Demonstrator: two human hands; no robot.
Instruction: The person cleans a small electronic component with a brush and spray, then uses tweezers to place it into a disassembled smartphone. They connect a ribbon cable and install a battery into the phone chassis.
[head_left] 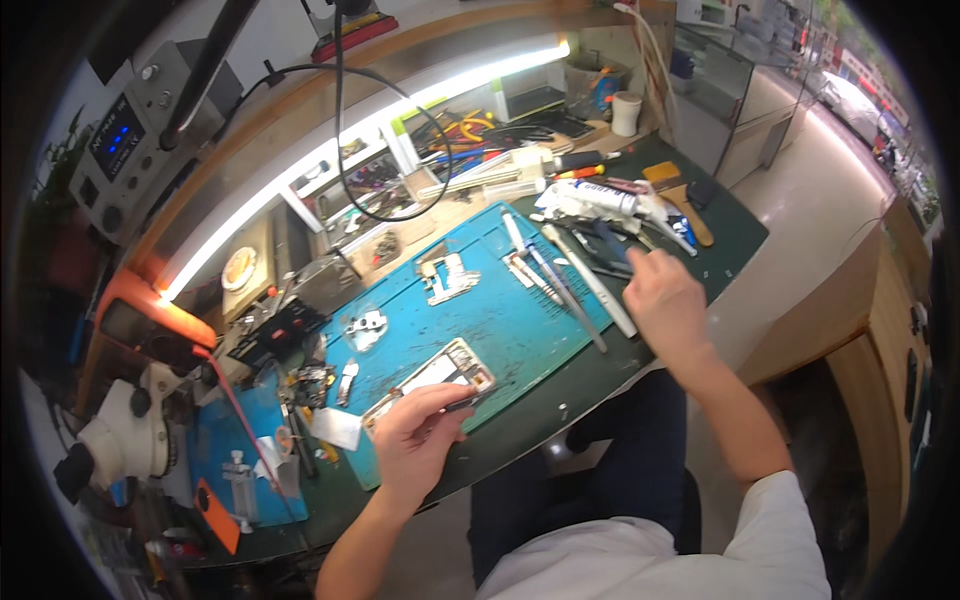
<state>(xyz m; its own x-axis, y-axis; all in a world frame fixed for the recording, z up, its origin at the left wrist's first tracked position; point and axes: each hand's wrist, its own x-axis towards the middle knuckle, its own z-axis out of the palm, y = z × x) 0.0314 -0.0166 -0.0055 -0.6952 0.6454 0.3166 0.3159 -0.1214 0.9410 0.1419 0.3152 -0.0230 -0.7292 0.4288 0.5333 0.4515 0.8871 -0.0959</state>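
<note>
Left hand (413, 437) is sitting at the near edge of the blue mat (515, 345), its grip pinching a small dark piece (461, 403) between thumb and fingers; exact kind of piece not readable. Opened handheld device (464, 362), slim and pale-rimmed, is lying on the mat just beyond and partly under that hand, its inner parts showing; fingers are covering the near portion.

Right hand (668, 305) is hovering at the right of the bench (735, 232), fingers bent, near the loose tools. Cannot tell whether its grip is pressed together or pinching anything; the fingertips are blending into the dark clutter behind.

Between the hands, a long white stick-like tool (598, 287) is lying aslant over the mat's right border, thinner tools beside it. White bracket-shaped part (450, 279) is resting farther up the mat; a clear dish (366, 328) with a small pale part is standing to its left. White slip (337, 427) is lying left of the device.

Far right: white tube (608, 198) and wooden-handled brush (692, 218) are lying among tools. Far left: orange-cased meter (168, 312) is leaning above a white microscope (128, 428).
</note>
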